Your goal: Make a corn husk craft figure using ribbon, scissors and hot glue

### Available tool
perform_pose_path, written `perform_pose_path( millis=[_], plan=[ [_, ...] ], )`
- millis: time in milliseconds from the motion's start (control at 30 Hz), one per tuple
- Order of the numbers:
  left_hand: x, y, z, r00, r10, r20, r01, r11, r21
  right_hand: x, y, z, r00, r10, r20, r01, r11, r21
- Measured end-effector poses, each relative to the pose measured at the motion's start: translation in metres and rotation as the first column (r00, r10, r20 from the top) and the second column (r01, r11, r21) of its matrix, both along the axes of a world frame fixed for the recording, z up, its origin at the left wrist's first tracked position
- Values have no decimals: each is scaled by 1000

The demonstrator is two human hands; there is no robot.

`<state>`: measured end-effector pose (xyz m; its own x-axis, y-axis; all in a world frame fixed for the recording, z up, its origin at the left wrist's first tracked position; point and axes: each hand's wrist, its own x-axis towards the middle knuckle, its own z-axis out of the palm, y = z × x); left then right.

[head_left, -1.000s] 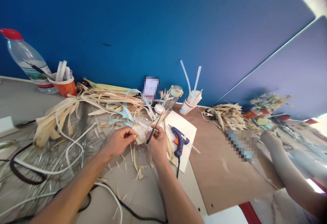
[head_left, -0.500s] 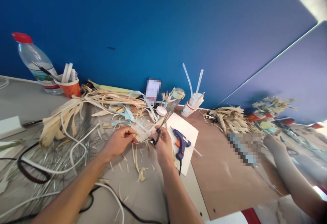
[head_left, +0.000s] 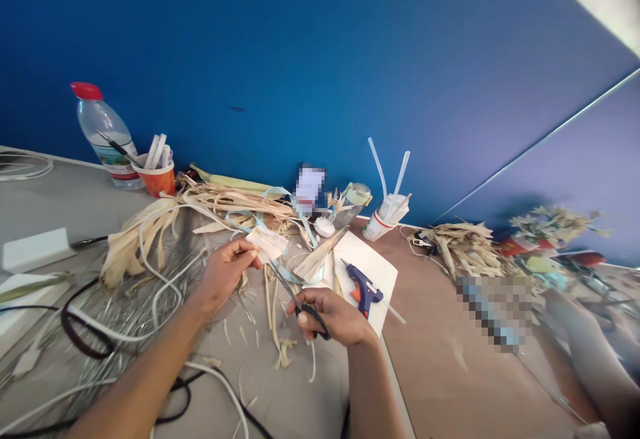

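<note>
My left hand (head_left: 227,272) pinches a small pale piece of corn husk (head_left: 270,243) between thumb and fingertips. My right hand (head_left: 333,315) is closed around the dark handles of a pair of scissors (head_left: 287,283). The blades point up and left, with their tips close to the lower edge of the husk piece; I cannot tell whether they touch it. Beyond the scissors a wider dry husk strip (head_left: 316,260) lies by a white board (head_left: 387,272). On that board rests a blue glue gun (head_left: 363,287) with an orange trigger.
Dried husks (head_left: 235,199) and light blue ribbon lie behind my hands. A white cable (head_left: 167,289) loops over thin wires at left. A bottle (head_left: 107,135), an orange cup (head_left: 155,179) and a straw cup (head_left: 379,225) stand along the blue partition. Another person's arm (head_left: 583,339) is at right.
My right hand has moved down, away from my left, and the scissors have swung from pointing up-right to pointing up-left at the husk piece. The whole view has shifted slightly.
</note>
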<state>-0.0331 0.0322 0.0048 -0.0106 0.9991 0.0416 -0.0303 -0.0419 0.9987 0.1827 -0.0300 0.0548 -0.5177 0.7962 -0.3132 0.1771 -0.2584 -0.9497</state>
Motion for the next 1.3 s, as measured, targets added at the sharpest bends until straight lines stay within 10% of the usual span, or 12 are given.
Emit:
perform_pose_path(
  millis=[1300],
  plan=[
    [10, -7, 7, 983, -80, 163, 90, 995, -52, -22, 1, -13, 987, -161, 12, 160, 986, 47]
  ],
)
